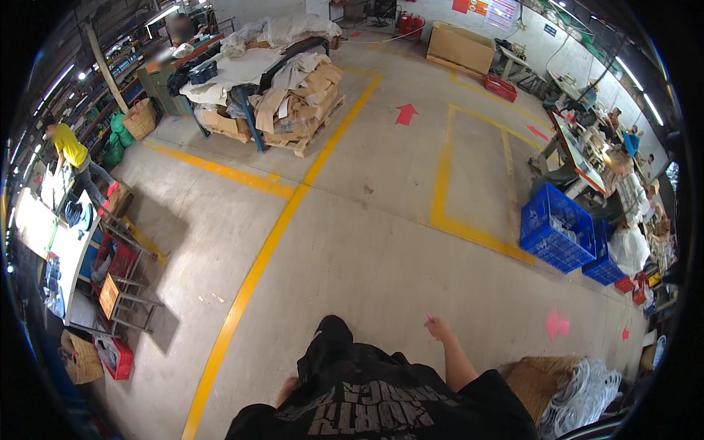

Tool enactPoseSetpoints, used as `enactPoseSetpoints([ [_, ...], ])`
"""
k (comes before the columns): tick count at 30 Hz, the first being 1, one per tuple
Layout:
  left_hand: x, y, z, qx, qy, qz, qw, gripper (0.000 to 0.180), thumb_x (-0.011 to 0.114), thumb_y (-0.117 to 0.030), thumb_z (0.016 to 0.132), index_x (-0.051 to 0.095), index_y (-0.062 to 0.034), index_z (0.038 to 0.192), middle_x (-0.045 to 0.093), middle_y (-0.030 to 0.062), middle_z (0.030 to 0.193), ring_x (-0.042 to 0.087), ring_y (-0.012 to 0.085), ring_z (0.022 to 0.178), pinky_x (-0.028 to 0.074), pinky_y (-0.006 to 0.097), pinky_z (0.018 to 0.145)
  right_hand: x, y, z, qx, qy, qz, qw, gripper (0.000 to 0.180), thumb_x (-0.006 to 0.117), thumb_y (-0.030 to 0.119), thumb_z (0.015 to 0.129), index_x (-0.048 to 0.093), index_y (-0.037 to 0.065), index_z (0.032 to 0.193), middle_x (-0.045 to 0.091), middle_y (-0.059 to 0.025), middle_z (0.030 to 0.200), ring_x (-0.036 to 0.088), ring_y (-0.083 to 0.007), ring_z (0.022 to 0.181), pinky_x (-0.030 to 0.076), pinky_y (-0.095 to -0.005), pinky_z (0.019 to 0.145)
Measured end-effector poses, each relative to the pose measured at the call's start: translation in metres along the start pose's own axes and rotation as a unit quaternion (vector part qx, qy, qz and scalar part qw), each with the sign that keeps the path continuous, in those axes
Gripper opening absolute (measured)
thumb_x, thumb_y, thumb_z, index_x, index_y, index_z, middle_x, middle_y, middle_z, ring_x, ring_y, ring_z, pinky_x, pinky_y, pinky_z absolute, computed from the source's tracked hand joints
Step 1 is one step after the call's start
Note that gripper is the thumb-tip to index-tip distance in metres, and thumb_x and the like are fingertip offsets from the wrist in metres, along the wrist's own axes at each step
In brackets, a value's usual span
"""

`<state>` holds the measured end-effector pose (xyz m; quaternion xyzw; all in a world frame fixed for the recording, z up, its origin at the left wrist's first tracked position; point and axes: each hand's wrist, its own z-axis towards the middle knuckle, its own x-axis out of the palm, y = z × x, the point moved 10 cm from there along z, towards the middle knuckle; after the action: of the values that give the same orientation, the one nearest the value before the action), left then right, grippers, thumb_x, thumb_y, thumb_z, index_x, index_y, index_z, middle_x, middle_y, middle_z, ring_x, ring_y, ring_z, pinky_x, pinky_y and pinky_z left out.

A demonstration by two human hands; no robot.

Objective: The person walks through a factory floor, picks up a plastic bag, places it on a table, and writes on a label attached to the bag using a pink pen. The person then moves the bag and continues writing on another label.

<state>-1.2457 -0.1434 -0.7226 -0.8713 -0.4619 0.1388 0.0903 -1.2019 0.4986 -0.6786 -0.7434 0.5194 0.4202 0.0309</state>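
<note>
— Where are the hands?

— The right hand point(438, 327) is raised a little out to the side, forearm coming up from the black printed shirt point(381, 403). It pinches a small pink object point(428, 320), thin and too small to identify, between the fingertips. The left hand point(287, 390) is mostly hidden behind the shirt; only a bit of it shows low down, and I cannot tell whether it is clenched or loose, or whether it holds anything.

— What lies near the right hand?

— Below and to the right of it sits a woven straw basket point(534, 381), with a heap of white plastic hangers point(587, 392) just beside it. Farther right, well apart, stand blue plastic crates point(557, 229) next to a sewing table point(583, 150). A pink arrow painted on the grey concrete floor point(381, 242) lies between the hand and the hangers' side.

— And on the left?

— A yellow painted floor line point(246, 293) runs up from beside the left hand. Beyond it, well apart, are a metal stool point(128, 293), a red plastic crate point(116, 356) and a round wicker basket point(81, 358). A person in a yellow shirt point(70, 147) bends over a table far to the left.

— Straight ahead?

— A wooden pallet stacked with folded beige and white fabric point(293, 95), far from both hands.
</note>
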Motion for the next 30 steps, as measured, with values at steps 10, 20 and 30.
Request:
enactPoseSetpoints([
  [10, -0.072, -0.400, 0.156, 0.085, 0.025, 0.229, 0.969, 0.027, 0.061, -0.027, 0.094, 0.070, -0.0025, 0.100, 0.074, 0.0178, 0.094, 0.073, 0.0318, 0.085, 0.056, 0.047, 0.073, -0.093, 0.195, 0.251, 0.150, 0.097, 0.217, 0.960, 0.035, 0.058, 0.036, 0.100, 0.072, 0.007, 0.114, 0.061, -0.0074, 0.083, 0.058, -0.0211, 0.060, 0.052, -0.0403, 0.054],
  [20, -0.154, -1.066, 0.252, 0.336, -0.110, 0.000, 0.936, 0.027, 0.053, -0.019, 0.104, 0.064, -0.0049, 0.124, 0.074, 0.0108, 0.096, 0.070, 0.0184, 0.076, 0.056, 0.032, 0.067, -0.177, 0.225, 0.416, 0.106, 0.119, 0.306, 0.939, 0.024, 0.058, 0.027, 0.099, 0.068, 0.006, 0.107, 0.058, -0.0054, 0.074, 0.054, -0.0203, 0.057, 0.044, -0.0361, 0.050],
  [30, -0.046, -1.185, 0.357, 0.119, -0.003, 0.107, 0.987, 0.039, 0.054, -0.033, 0.104, 0.061, -0.0092, 0.134, 0.071, 0.0138, 0.103, 0.069, 0.0251, 0.089, 0.055, 0.046, 0.076, -0.457, 0.418, 0.834, 0.135, 0.099, 0.073, 0.983, 0.060, 0.059, 0.029, 0.098, 0.050, 0.016, 0.155, 0.066, -0.0160, 0.071, 0.065, -0.0286, 0.058, 0.053, -0.0432, 0.054],
])
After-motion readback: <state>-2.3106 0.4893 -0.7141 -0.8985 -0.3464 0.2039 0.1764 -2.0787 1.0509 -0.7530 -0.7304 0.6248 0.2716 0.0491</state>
